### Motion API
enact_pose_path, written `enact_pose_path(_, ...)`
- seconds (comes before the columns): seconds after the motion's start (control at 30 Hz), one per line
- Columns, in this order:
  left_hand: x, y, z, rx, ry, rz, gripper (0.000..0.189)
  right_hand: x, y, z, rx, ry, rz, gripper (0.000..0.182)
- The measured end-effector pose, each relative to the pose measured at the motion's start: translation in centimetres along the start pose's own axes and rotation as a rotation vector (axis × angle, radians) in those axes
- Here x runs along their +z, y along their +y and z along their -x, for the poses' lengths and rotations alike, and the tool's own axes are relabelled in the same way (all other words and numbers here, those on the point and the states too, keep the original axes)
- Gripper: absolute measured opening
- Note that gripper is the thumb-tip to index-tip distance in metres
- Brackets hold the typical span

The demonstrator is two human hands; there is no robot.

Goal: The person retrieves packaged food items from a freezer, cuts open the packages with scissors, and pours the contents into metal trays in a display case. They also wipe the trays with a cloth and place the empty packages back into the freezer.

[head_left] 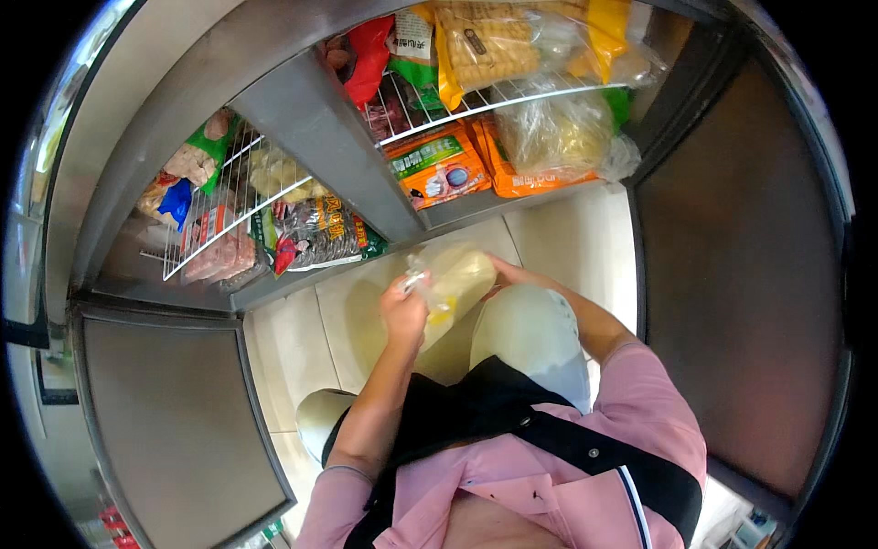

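My left hand (405, 309) grips the gathered end of a clear plastic bag (463, 274). Its contents are pale yellow and cannot be made out, and a yellow mark shows on its side. At the bag's other end, my right hand (504, 273) holds it from the right, with most of the fingers hidden behind the bag and my knee. The bag is tilted above the tiled floor, between my body and the open refrigerated cabinet.
Wire shelves (446, 127) hold frozen food, including a yellow packet (490, 51) and a plastic-wrapped bundle (559, 134). Orange packets (439, 168) and a printed packet (319, 233) lie below. A grey post (329, 130) divides the cabinet. Open doors stand left (178, 425) and right (741, 274).
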State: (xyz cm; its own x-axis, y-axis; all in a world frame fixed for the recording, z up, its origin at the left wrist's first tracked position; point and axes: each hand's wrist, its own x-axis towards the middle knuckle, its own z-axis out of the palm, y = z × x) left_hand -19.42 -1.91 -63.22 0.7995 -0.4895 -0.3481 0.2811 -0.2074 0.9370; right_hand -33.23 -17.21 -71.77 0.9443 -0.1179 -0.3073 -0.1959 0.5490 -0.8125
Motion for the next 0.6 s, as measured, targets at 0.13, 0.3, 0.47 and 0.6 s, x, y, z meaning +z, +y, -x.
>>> enact_pose_path(0.13, 7.0, 0.8, -2.4, 0.039, -0.032, 0.125, 0.011, -8.8, 6.7, -2.4, -0.061, -0.281, -0.765, 0.08)
enact_pose_path(0.3, 12.6, -0.8, -6.4, 0.075, -0.016, 0.326, 0.009, -6.1, 2.1, -4.3, -0.149, 0.056, -0.685, 0.07)
enact_pose_path(0.47, 15.8, -0.6, -8.1, 0.19, 0.025, 0.157, 0.012, -8.2, -1.7, -7.7, -0.215, 0.215, -0.467, 0.052)
enact_pose_path(0.6, 16.2, -0.2, -10.5, 0.399, 0.048, -0.034, 0.016, -9.0, -5.5, -10.9, -0.225, 0.223, -0.325, 0.041)
